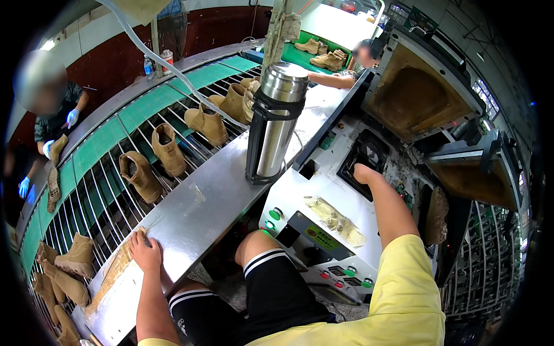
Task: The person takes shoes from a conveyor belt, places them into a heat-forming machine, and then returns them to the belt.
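Observation:
My left hand [145, 251] rests on the edge of the metal bench, its fingers spread over the end of a strip of brown tape [112, 277]. Nothing shows in its grasp. My right hand [363, 173] reaches into a dark recess [369, 154] in the top of a white machine [294, 199]. Its fingers are hidden, so whether it holds anything is unclear. Above the recess, a lid with a brown stained pad [412, 89] is raised. Beyond my left hand, tan boots [140, 176] stand on a rack of metal rods.
A steel thermos [280, 124] with a black strap stands on the bench [199, 202] between my arms. Green and red buttons [274, 214] dot the machine's front. More boots [72, 265] lie at lower left. A gloved person [57, 115] works across the rack; another [340, 79] is behind the machine.

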A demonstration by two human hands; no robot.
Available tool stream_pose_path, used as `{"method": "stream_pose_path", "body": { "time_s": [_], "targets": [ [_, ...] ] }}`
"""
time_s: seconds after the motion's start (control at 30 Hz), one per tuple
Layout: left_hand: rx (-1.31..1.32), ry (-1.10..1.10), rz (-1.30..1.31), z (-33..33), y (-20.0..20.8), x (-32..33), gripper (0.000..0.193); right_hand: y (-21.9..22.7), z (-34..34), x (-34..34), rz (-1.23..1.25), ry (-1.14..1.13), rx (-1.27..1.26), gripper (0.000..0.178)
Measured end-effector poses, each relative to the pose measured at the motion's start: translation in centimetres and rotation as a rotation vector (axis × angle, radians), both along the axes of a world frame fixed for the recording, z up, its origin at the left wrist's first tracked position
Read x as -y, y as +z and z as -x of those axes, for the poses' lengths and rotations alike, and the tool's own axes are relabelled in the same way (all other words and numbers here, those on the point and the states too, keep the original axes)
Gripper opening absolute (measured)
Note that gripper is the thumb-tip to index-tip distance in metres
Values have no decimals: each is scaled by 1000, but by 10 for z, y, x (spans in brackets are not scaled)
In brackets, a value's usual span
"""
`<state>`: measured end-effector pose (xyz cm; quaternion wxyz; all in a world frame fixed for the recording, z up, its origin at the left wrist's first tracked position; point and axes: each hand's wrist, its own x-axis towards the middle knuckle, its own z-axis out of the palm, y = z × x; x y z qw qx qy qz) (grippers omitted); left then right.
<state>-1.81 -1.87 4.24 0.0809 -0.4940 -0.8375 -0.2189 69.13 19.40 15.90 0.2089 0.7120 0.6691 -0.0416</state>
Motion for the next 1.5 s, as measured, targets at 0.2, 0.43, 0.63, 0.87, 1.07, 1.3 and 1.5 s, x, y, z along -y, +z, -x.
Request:
{"method": "stream_pose_path", "body": {
  "time_s": [0.2, 0.43, 0.63, 0.87, 1.07, 1.3, 1.5],
  "targets": [
    [-1, -9, -20, 0, 3, 3, 46, 29, 23, 13, -75, -132, -221, 29],
    [5, -11, -28, 1, 4, 1, 45, 37, 24, 13, -15, -157, -296, 36],
    [55, 19, 54, 36, -59, -9, 45, 44, 16, 23, -30, -102, -269, 37],
    [-34, -31, 83, 29, -45, -6, 42, 99, -31, 148, -702, -291, -334, 40],
    [-94, 2, 55, 54, -53, 0, 41, 132, -155, 243, -959, -706, -37, 73],
    [939, 241, -386, -31, -15, 15, 22, 80, -309, 265, -744, -981, -436, 120],
    [1102, 3, -340, -112, -16, 77, 13, 92, -312, 259, -791, -904, -363, 102]
  ]
}}
